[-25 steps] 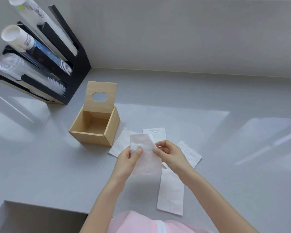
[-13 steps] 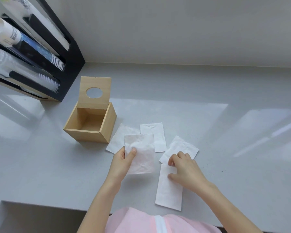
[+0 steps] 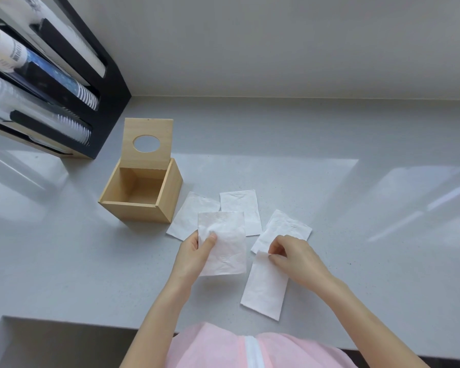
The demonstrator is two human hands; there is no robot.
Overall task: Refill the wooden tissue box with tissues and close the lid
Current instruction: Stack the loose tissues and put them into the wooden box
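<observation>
The wooden tissue box [image 3: 168, 195] stands open and empty left of centre on the grey counter, its lid [image 3: 147, 143] with the oval hole tilted up behind it. My left hand [image 3: 190, 254] pinches a folded white tissue [image 3: 227, 245] by its left edge, just above the counter. My right hand [image 3: 295, 257] pinches the top edge of a long folded tissue [image 3: 264, 290] that lies on the counter. Three more folded tissues lie flat: one beside the box [image 3: 189, 217], one in the middle [image 3: 243, 208], one to the right [image 3: 284, 227].
A black cup dispenser rack [image 3: 112, 83] with sleeves of paper and plastic cups stands at the back left, close behind the box. The grey wall [image 3: 276, 49] bounds the counter at the back. A recess [image 3: 64, 341] cuts into the counter's front left edge.
My right hand let go of the tissue that both hands held, dropped to the long tissue on the counter and pinched its top edge. My left hand keeps the first tissue, lowered a little.
</observation>
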